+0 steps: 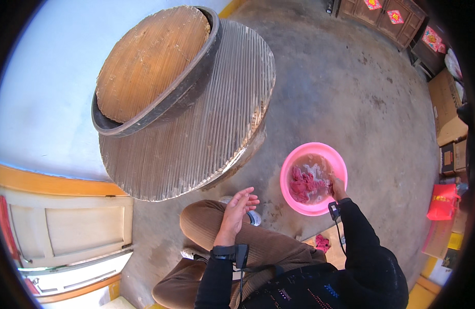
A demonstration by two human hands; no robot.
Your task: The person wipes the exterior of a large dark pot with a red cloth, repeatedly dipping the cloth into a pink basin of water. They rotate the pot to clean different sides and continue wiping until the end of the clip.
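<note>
A pink plastic basin (342, 170) stands on the concrete floor, holding cloudy water and a wet red cloth (304, 184) with pale suds around it. My right hand (337, 187) reaches over the basin's near right side, its fingertips at the water beside the cloth; whether they grip any fabric is hidden. My left hand (237, 212) is raised above my brown corduroy trousers (268, 244), left of the basin, with nothing in it and its fingers partly spread. Another red cloth (322, 243) lies below the basin, near my right forearm.
A large round slatted lid (175, 158) covers a big vessel at the left, with a dark basin (191, 83) and a smaller round lid (152, 61) on top. Cardboard boxes (446, 110) and a red bag (442, 201) line the right side. A wooden cabinet (380, 17) stands at the back right.
</note>
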